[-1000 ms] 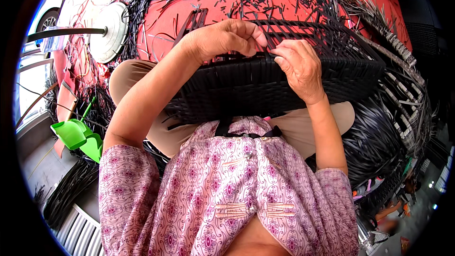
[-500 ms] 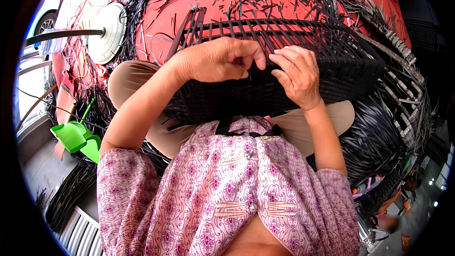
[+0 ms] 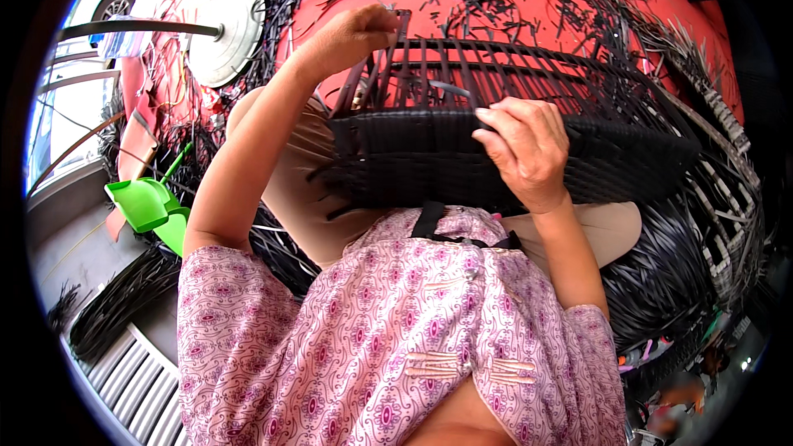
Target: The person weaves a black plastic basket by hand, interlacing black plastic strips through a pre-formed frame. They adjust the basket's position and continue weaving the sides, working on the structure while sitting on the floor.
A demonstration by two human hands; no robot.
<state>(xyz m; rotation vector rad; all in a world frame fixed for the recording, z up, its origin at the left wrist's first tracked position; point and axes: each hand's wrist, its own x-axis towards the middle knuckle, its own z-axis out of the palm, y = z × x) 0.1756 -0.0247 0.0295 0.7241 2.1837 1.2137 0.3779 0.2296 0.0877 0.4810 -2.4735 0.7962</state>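
Across my lap lies a black basket (image 3: 413, 153) of plastic strips, its near wall densely woven and its far part open slats (image 3: 529, 74). My left hand (image 3: 368, 30) is raised over the far left corner of the slats. Its fingers are curled together, and what they hold, if anything, is hidden. At the top of the woven wall, right of its middle, my right hand (image 3: 529, 142) has thumb and fingers bent in a pinch. A thin greyish strip (image 3: 451, 88) arcs over the slats and ends beside those fingertips.
Cut black strips (image 3: 487, 4) litter the red ground cover beyond the basket. A round white base (image 3: 229, 37) with a dark rod stands far left, above a green dustpan (image 3: 142, 203). To the right are a bundle of black strips (image 3: 652, 264) and a striped woven frame (image 3: 719, 165).
My left hand has moved up and left, away from my right hand. The right stays by the woven edge. The greyish strip now shows between them, and the whole view has shifted slightly.
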